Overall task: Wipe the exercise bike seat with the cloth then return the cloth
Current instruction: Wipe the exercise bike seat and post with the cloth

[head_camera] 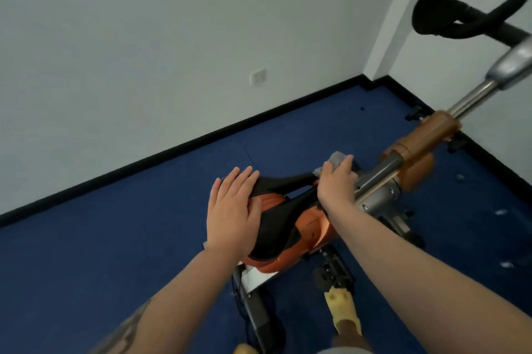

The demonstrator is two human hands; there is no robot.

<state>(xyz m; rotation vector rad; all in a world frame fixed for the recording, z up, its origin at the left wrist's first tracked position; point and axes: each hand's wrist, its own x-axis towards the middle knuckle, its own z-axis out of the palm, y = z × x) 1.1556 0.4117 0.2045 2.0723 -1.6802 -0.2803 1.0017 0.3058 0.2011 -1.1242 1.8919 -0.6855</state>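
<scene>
The black bike seat (280, 214) sits at the centre of the head view, its narrow nose pointing up and to the right. My left hand (233, 209) lies flat, fingers together, on the seat's wide rear left side. My right hand (335, 184) presses a small grey cloth (336, 158) onto the nose of the seat; only the cloth's edges show past my fingers.
The orange and silver bike frame (417, 149) runs up right to black handlebars (449, 19). A pedal (334, 273) and my yellow slipper (344, 310) are below the seat. Blue carpet (115, 238) spreads left; white walls (172, 37) stand behind.
</scene>
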